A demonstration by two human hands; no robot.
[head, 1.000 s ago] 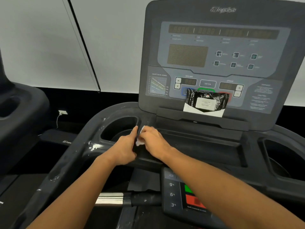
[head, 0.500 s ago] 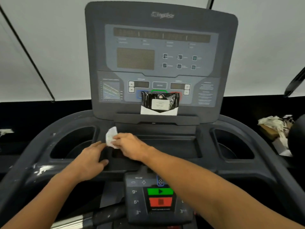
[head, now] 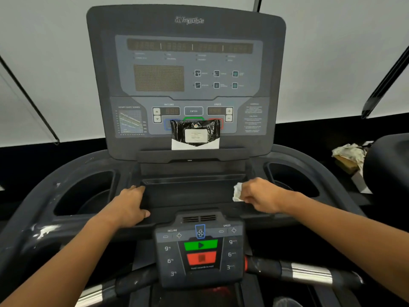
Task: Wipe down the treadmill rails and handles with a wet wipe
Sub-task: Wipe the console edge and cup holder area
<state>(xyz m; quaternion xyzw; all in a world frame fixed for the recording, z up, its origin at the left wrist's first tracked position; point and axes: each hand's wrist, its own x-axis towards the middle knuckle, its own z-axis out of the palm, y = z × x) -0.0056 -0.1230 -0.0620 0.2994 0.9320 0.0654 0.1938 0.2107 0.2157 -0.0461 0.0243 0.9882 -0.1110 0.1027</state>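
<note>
**wipe held at the right end of the console tray**

the word "impulse" is read at the top of the dark grey treadmill console [head: 186, 85]. lower on its panel, "incline", "enter" and "speed" are printed above the small button rows, and "heart rate zones" heads a coloured chart on the left; the finer print on the right is too small to be read. a black glossy wipes packet with a white label [head: 195, 134] is propped upright against the panel, on the ledge; its label text cannot be made out. on the small lower control pad [head: 200, 251], "incline" and "speed" appear again with minus and plus signs, the numbers 9, 6 and 3 run down each side, and "hold 3 seconds to reset" is printed beneath a red stop button, itself below a green play button.

the crumpled white wet wipe [head: 238, 192] is found at the right end of the shallow black tray [head: 190, 196], bunched at the fingertips of the right hand [head: 262, 196] and protruding to their left. the fingers are curled closed around it, pressing it against the tray's edge.

the left hand [head: 128, 206] is laid flat on the tray's left end, fingers loosely extended and together, thumb spread, nothing gripped. chrome-banded black handles [head: 309, 273] are seen below.
</note>
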